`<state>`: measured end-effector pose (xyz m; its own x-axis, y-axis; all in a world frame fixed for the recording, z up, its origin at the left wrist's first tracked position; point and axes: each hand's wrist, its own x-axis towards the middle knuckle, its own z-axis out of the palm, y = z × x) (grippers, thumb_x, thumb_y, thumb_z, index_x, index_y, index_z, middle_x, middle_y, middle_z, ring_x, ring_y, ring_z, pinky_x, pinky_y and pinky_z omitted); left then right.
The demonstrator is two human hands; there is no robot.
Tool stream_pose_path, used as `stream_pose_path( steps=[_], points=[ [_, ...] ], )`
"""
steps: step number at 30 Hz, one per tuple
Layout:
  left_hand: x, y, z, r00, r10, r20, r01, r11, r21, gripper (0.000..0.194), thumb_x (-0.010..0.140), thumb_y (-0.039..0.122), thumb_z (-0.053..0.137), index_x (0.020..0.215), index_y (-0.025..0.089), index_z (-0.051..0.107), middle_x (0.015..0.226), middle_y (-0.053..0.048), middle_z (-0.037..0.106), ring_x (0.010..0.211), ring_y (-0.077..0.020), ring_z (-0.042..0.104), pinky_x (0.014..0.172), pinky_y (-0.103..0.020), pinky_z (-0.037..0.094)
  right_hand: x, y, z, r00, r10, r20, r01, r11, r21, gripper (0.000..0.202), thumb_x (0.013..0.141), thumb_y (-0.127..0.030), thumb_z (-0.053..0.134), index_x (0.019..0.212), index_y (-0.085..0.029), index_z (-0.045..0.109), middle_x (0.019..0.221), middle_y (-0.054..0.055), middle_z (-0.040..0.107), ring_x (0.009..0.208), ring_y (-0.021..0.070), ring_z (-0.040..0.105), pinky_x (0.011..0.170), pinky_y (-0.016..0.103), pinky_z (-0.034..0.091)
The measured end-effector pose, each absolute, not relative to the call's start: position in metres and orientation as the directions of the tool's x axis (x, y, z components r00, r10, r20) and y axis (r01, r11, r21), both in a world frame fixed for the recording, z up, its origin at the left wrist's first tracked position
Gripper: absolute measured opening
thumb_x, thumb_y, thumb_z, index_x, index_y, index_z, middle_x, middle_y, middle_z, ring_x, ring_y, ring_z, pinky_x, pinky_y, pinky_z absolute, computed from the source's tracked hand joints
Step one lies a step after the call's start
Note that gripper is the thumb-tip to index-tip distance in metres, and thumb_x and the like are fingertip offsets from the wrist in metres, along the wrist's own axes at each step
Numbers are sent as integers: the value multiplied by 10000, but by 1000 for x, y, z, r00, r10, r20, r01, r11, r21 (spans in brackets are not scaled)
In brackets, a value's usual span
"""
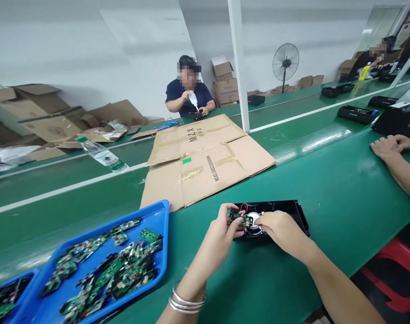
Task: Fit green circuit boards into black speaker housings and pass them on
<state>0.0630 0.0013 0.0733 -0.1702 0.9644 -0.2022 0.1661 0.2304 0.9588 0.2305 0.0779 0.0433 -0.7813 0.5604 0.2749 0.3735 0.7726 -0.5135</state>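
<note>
A black plastic housing (297, 216), long and open at the top, lies on the green bench before me. Inside it sits a round silvery speaker (254, 220), and red wires (244, 207) loop out near its left end. Between its thumb and fingers, my left hand (225, 225) grips a small green circuit board (241, 219) over the left part of the housing. My right hand (281, 229) is closed in a pinch over the speaker, close to the board's right end. What its fingertips hold, if anything, is hidden.
Left of my hands is a blue tray (166, 243) of circuit boards, with another blue tray (32, 279) beside it. Flattened cardboard (205, 166) and a water bottle (103, 155) lie ahead. A co-worker (189, 90) sits opposite; another person's hands (390, 146) rest at right.
</note>
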Motion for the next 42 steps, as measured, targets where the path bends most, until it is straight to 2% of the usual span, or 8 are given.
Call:
stream_pose_path(
  steps=[4,8,13,21,27,34,39,42],
  points=[
    [64,2,69,-183,966,-182,213,220,952,206,838,328,469,1000,223,395,921,-7,595,837,-163,633,752,-356,569,224,81,35,-716,610,341,318,719,-618,199,843,-77,484,824,-180,653,949,42,623,714,122,597,637,226,448],
    [66,4,62,-231,961,-153,237,208,949,219,831,339,479,1009,232,410,929,-7,603,816,-163,642,749,-342,565,216,81,25,-646,703,298,341,615,-711,134,815,-80,537,842,-179,623,759,-9,637,564,95,573,545,205,440],
    [68,5,56,-254,957,-138,284,210,936,257,825,357,487,1049,241,440,892,-3,616,764,-168,655,733,-332,563,213,80,19,-640,683,352,417,694,-587,118,826,-101,540,805,-184,622,752,-1,614,680,117,584,582,208,407],
    [68,4,47,-245,965,-98,456,204,866,336,829,364,486,1150,267,474,946,-34,662,796,-214,656,712,-342,544,214,79,16,-733,599,322,491,794,-359,137,813,-98,510,707,-164,565,655,-22,519,516,86,450,471,227,246],
    [77,5,38,-250,967,-48,502,172,847,350,824,350,499,1164,268,495,1054,-47,640,850,-219,648,778,-355,527,210,75,14,-742,601,297,547,799,-251,96,764,-95,522,705,-163,555,667,-10,541,532,106,484,467,248,212],
    [82,5,43,-278,960,-45,337,141,931,305,821,334,503,1107,227,513,1013,-48,646,800,-183,655,699,-303,566,210,75,17,-713,644,277,590,765,-260,100,783,-101,494,725,-161,548,676,-7,543,539,103,497,472,246,213],
    [81,4,43,-270,963,27,417,92,904,268,817,299,499,1074,244,548,982,-28,654,767,-178,660,651,-298,574,210,75,18,-716,661,225,598,747,-292,103,787,-106,492,749,-160,571,695,-1,561,554,104,500,484,247,200],
    [83,4,43,-275,961,23,382,87,920,254,806,294,518,1051,242,558,948,-21,655,747,-170,665,626,-278,578,210,73,19,-700,683,209,619,726,-300,102,776,-102,496,759,-160,579,717,8,572,580,113,510,485,250,192]
  ],
)
